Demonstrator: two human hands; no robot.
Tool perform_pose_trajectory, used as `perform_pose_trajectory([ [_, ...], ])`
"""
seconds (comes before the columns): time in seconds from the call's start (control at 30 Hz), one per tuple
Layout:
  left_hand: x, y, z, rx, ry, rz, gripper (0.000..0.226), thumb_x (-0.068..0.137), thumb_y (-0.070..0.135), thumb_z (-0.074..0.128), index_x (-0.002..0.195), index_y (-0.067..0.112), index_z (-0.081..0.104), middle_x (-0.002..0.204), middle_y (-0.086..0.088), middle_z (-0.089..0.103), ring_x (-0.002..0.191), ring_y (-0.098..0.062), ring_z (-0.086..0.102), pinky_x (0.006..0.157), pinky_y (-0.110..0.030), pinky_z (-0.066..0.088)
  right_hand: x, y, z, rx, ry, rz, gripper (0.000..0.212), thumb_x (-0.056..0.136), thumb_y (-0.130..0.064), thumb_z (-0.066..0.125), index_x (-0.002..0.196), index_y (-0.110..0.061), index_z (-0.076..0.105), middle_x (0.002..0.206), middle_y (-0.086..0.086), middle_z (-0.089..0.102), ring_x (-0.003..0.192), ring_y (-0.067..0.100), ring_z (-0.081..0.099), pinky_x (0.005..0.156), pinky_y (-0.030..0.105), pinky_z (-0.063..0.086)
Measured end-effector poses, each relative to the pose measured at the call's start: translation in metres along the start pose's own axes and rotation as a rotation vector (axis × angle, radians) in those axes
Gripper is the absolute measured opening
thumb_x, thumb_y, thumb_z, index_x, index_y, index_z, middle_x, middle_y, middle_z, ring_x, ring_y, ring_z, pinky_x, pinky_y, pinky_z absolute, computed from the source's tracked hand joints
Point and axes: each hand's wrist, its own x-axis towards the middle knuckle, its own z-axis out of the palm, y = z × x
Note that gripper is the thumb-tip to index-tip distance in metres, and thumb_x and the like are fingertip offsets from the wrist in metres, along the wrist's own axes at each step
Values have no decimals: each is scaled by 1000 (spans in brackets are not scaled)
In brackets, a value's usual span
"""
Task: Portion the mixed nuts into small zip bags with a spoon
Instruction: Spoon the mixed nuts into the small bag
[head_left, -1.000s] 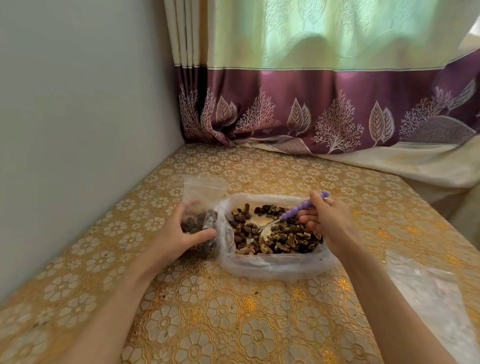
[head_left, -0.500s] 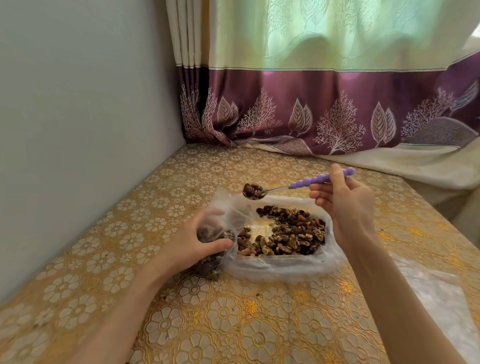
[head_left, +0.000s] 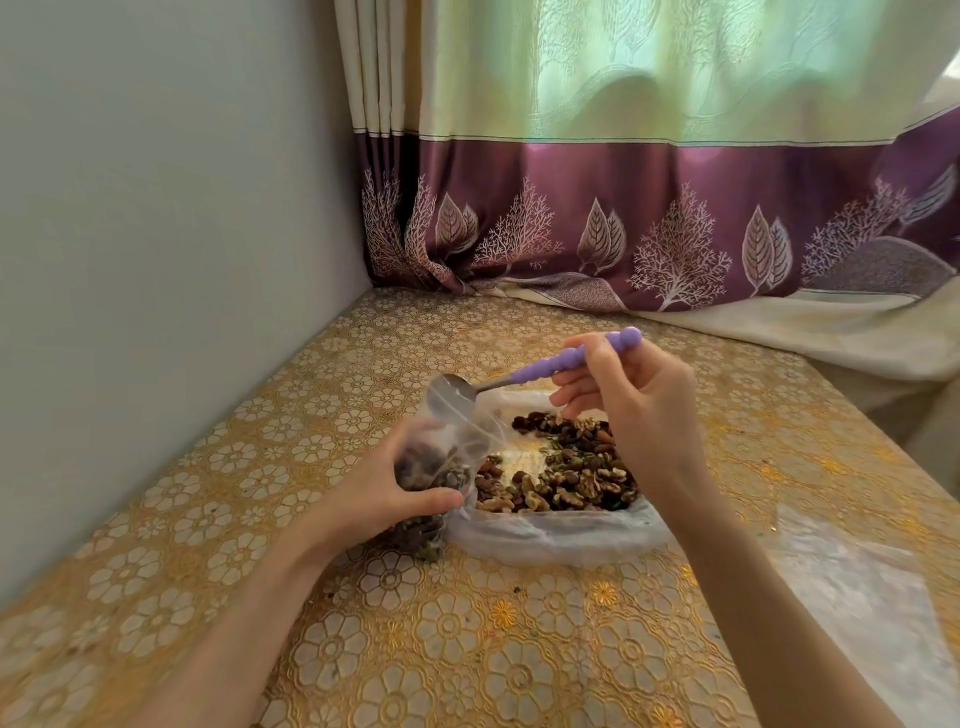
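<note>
A: Left hand (head_left: 387, 496)?

B: Wrapped round the zip bag (head_left: 434, 467), thumb across the front, fingers behind. Bag's upright, btm on the table (head_left: 467, 649), abt half full of dark nuts, mouth held wide at the top.

A: Right hand (head_left: 631, 415)?

B: Pinches the spoon (head_left: 540, 369) by its purple knobbly handle, thumb on top, fingers curled under. Handle end sticks out past the hand, up & to the right.

A: Where's the bowl of the spoon?

B: At the bag's mouth, behind the clear plastic, tipped down into the opening. Looks bare, no nuts seen in it, tho the plastic blurs it a bit.

A: And the rest of the nuts (head_left: 566, 473)?

B: In a tray (head_left: 550, 535) lined w/ clear plastic, just right of the bag & touching it. Walnuts, dark bits, some green seeds, heaped toward the right side; pale patch of bare bottom on the left. Right hand hangs over the tray's far right part.

A: Anything else on the table?

B: Clear plastic sheet or bags (head_left: 857, 587) lying flat at the right, near the right forearm; can't tell which. Table's got a gold floral cloth.

A: Surroundings?

B: Grey wall (head_left: 156, 260) on the left, curtain (head_left: 649, 182) at the back, green top, purple band w/ leaf & tree print, hem resting on the table's far edge.
</note>
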Motion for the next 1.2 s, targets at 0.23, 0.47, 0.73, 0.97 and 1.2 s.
perform_pose_trajectory([
  [0.23,1,-4,-2,-14,-57,-20,72,57,52,81,115,57,38,110,28,49,98,10,47,75,-13,35,9,12,-17,134,259,102,31,99,-18,45,77,-8,64,62,-1,69,55,11,60,52,18,50],
  [0.47,1,-4,-3,-17,-64,-20,74,45,65,72,113,61,41,116,30,46,97,16,47,73,-10,37,12,37,-37,-50,294,226,33,99,-25,46,73,-12,62,53,-7,63,49,3,54,47,15,45],
  [0.73,-2,-3,-4,-69,-76,2,75,43,93,49,110,61,48,101,40,59,94,16,57,77,-17,37,12,54,-50,-231,178,332,35,100,-24,44,73,-10,62,54,-6,61,48,6,51,46,13,42],
  [0.97,-2,-3,-3,-100,-48,-1,72,48,89,53,111,55,53,100,37,61,94,13,59,76,-17,41,9,51,-43,-174,68,414,35,101,-21,40,76,-5,59,46,-8,62,40,-1,48,42,10,39],
  [1.2,-3,-2,-2,-89,-24,19,78,48,91,51,114,49,53,101,35,61,95,10,60,73,-10,44,4,51,-31,-112,-30,509,37,101,-24,42,74,-5,60,51,-2,66,42,5,51,40,12,40],
])
